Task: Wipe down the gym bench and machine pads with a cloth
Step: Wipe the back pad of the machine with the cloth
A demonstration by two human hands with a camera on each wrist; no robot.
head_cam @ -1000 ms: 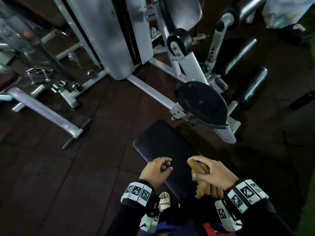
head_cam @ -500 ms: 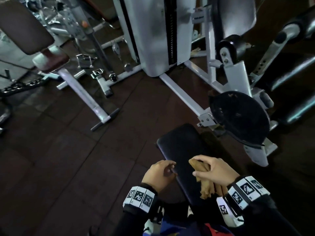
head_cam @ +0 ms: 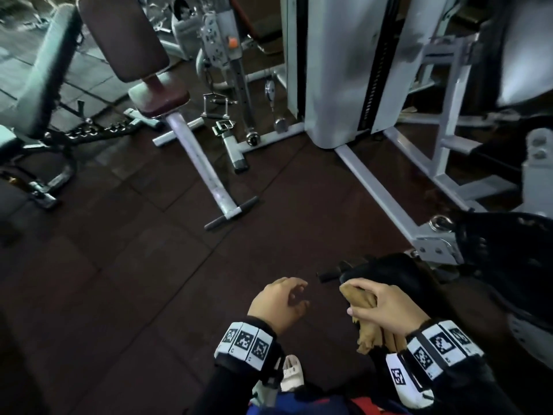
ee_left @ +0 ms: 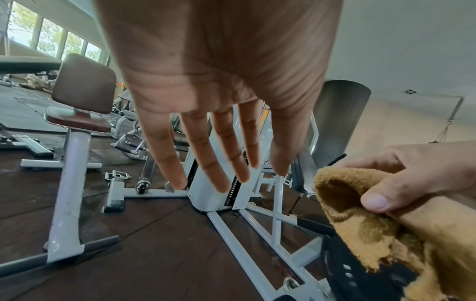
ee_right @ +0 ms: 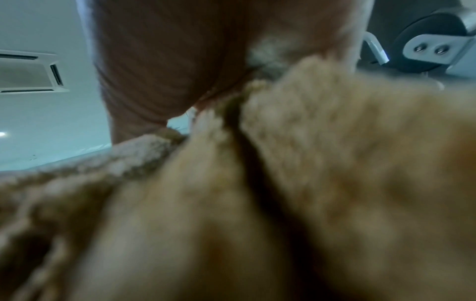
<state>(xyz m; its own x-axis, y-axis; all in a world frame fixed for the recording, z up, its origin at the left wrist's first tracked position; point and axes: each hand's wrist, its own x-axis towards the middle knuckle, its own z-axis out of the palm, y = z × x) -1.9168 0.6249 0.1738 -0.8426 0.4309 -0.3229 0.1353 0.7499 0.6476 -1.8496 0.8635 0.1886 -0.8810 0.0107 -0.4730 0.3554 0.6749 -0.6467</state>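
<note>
Right hand [head_cam: 389, 307] was clenched round a bunched tan cloth [head_cam: 369, 333], thumb pinning a fold — the loose end hung below the fist, ragged at its edge in the left wrist view. Left hand [head_cam: 279, 304] held nothing, fingers relaxed and slightly spread, poised above the floor just left of the cloth. Neither hand touched any pad.

The black bench [head_cam: 386, 271] lay just beyond the right hand, its near end only dimly visible (dark on a dark floor [head_cam: 125, 280], so its edge was hard to read). A brown-padded seat [head_cam: 158, 97] on a white frame stood well apart to the upper left; the weight-stack machine [head_cam: 338, 70] rose ahead.

Risks, as judgement:
- Cloth wadded tight — wiping with a lump would likely touch only a narrow strip and miss patches; probably needs flattening first.
- Hanging tail could snag on the bracket and ring [head_cam: 438, 226] beside the bench, or drag across the floor and pick up grit.
- Poor light might hide missed streaks on black vinyl.
- Low frame bars [head_cam: 377, 187] crossed the floor nearby; a trip hazard if stepping toward the next pad.
</note>
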